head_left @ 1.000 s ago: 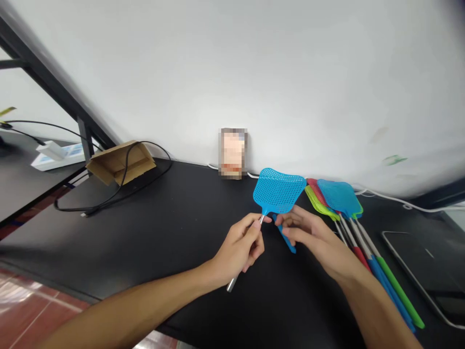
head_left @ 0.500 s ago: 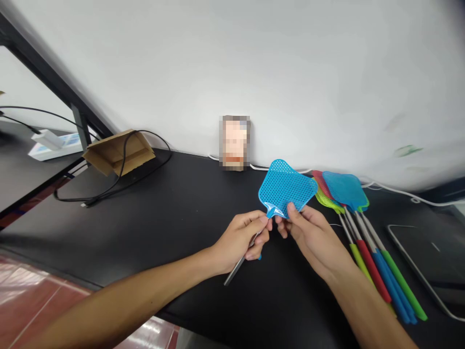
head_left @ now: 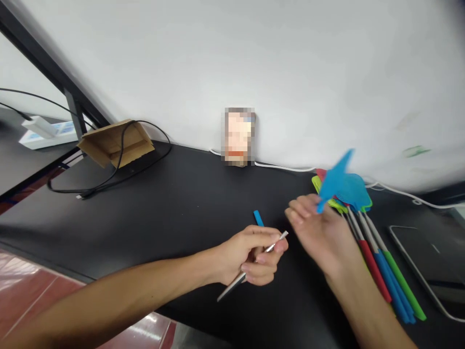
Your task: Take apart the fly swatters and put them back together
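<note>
My left hand is closed around a thin silver metal rod, whose upper end sticks out past the thumb. Just behind that hand a short blue piece shows on the black table; the rest of it is hidden. My right hand, slightly blurred, grips a blue fly swatter head turned nearly edge-on. Rod and head are apart. Beyond the right hand lies a bunch of fly swatters with red, blue and green handles and mesh heads.
An open cardboard box with a black cable over it stands at the left. A pixelated upright object leans on the white wall. A dark tablet-like device lies at the far right, and a white cable runs along the wall.
The blue swatter head has come off the metal rod. My right hand has moved it up and right and tilted it edge-on. My left hand has shifted slightly down and right with the rod.
</note>
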The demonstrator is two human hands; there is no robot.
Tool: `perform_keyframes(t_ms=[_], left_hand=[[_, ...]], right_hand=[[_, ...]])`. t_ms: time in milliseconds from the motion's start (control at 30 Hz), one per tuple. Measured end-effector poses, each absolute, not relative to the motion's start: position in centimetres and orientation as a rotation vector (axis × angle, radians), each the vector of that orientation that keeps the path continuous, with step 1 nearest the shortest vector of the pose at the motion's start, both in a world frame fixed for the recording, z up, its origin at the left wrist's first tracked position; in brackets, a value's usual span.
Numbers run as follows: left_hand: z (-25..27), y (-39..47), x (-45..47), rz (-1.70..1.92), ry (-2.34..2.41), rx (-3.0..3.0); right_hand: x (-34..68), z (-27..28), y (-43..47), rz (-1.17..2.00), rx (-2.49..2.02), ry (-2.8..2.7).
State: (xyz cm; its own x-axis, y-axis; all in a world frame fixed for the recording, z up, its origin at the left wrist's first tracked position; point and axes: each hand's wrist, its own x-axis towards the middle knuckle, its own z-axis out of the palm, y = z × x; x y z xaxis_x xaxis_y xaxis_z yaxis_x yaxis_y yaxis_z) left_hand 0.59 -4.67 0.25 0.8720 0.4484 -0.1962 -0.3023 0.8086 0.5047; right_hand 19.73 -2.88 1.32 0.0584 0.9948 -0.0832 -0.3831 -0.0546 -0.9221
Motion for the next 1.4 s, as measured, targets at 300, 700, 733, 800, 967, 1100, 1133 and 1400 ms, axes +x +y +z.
perform_keyframes(t_ms=[300, 700, 733, 800, 967, 1100, 1133, 1400], left_hand=[[1.5, -0.7, -1.4, 0.966, 0.937, 1.313], [0.0, 2.4, -3.9, 0.795, 1.439, 2.13], [-0.1, 2.4, -4.0, 0.786, 1.432, 2.152], [-0.1, 2.5, -4.1, 0.78, 1.416, 2.176], [0.5, 2.4, -4.1, 0.729, 1.437, 2.182], [1.0, 1.5, -3.5, 0.583, 1.479, 2.228], [1.1, 1.1, -3.2, 0.556, 1.476, 2.24], [0.8, -1.2, -1.4, 0.369, 1.381, 2.353]], right_hand=[[22.3, 0.0, -2.0, 0.93, -1.453, -0.99], [21.9, -0.5, -2.3, 0.392, -1.963, -1.686], [21.6, -0.4, -2.5, 0.359, -1.978, -1.724], [20.9, -0.1, -3.0, 0.313, -1.995, -1.782], [19.3, 0.5, -4.3, 0.294, -1.984, -1.946], [18.5, 0.4, -4.9, 0.218, -2.065, -2.131], [18.4, 0.3, -4.9, 0.199, -2.08, -2.175], [17.7, 0.2, -5.2, 0.241, -1.949, -2.314]])
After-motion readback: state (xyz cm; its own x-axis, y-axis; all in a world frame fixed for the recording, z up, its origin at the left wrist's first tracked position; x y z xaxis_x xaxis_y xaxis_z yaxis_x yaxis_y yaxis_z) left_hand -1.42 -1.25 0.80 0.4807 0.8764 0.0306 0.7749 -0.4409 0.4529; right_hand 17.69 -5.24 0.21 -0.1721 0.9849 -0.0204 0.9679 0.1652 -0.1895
